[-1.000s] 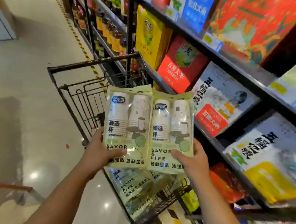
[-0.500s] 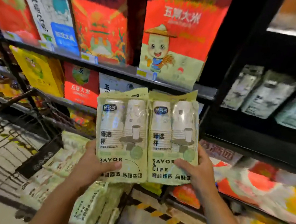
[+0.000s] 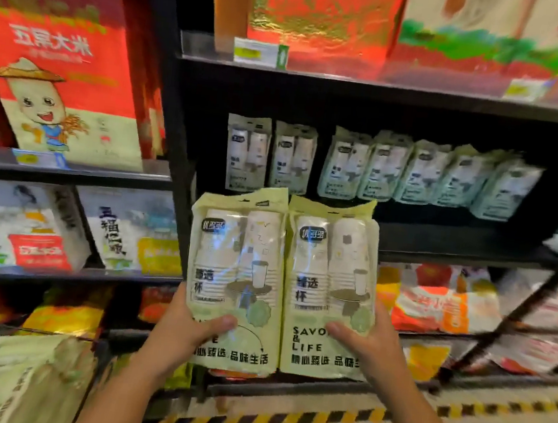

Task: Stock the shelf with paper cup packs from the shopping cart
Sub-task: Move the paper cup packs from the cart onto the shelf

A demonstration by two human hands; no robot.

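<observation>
head view: left hand [image 3: 185, 334] grips left pack [image 3: 235, 268], right hand [image 3: 372, 355] right pack [image 3: 329, 278], both upright, tops up.

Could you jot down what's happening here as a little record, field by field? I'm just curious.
Left hand: grips the lower part of a pale green plastic pack of white paper cups
Right hand: grips a second matching pack, side by side with the first
Black metal shelf: a row of similar cup packs stands on it
Progress: both held packs upright in front of the shelf, not yet on it
</observation>
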